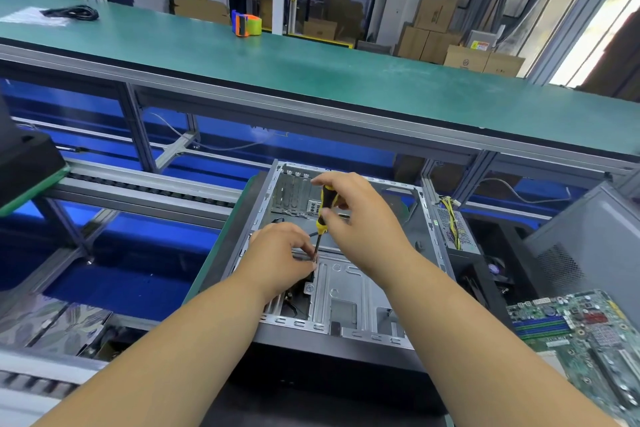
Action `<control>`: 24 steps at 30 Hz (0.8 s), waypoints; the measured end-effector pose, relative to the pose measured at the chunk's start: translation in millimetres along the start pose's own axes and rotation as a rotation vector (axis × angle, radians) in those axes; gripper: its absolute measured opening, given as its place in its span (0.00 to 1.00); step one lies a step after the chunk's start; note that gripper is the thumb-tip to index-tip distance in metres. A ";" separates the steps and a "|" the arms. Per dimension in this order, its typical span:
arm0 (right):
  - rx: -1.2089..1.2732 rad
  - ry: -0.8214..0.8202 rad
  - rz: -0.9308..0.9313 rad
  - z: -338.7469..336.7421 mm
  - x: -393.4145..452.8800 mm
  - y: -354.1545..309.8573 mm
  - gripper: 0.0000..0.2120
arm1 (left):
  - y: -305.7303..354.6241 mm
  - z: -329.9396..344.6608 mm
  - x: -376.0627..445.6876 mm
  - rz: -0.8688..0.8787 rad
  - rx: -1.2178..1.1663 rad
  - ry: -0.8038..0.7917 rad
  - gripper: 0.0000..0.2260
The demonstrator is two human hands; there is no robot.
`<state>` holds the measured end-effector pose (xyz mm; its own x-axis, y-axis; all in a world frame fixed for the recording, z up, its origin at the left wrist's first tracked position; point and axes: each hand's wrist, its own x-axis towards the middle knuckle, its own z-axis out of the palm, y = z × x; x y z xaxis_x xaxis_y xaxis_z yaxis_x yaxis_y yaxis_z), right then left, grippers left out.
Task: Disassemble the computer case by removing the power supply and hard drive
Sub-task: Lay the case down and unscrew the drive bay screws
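Both hands work inside the open computer case (346, 288), which lies on its side directly below them. Right hand (356, 218) is closed around the yellow-and-black handle of a screwdriver (322, 215), held near upright with the shaft pointing down. Left hand (282, 253) pinches at the lower end of the shaft, fingertips pressed together where the tip meets the drive bracket; whether it steadies the tip or holds a screw cannot be told.

Power supply (457, 236), with its yellow wire bundle, sits outside the case wall, just to the right of the right hand, so that part appears done. A bare motherboard (581, 333) lies further right, nearer the person. A dark unit, probably the hard drive (298, 302), shows under the left wrist, mostly hidden.

Judgement: the step in hand is undoing a hard-drive fixing screw. Next move calls for keeping the tip seated, catching the loosened screw, then sliding the drive free.
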<state>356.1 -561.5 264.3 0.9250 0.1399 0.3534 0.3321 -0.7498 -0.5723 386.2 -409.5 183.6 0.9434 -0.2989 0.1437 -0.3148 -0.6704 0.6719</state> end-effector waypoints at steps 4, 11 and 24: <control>0.001 0.028 -0.037 0.0 0.7 -1.6 0.16 | 0.6 1.4 -0.3 -0.012 0.034 0.011 0.05; -0.002 0.041 -0.011 -3.2 3.7 0.9 0.22 | -1.5 6.7 1.3 0.024 0.129 0.010 0.04; 0.554 0.259 0.274 -47.4 -2.6 42.6 0.01 | 24.6 8.3 -2.8 -0.009 -0.227 0.022 0.05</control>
<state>359.1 -624.4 274.1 0.9380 -0.2198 0.2681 0.2014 -0.2838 -0.9375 375.0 -430.8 193.7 0.9489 -0.2770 0.1509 -0.2769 -0.5026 0.8190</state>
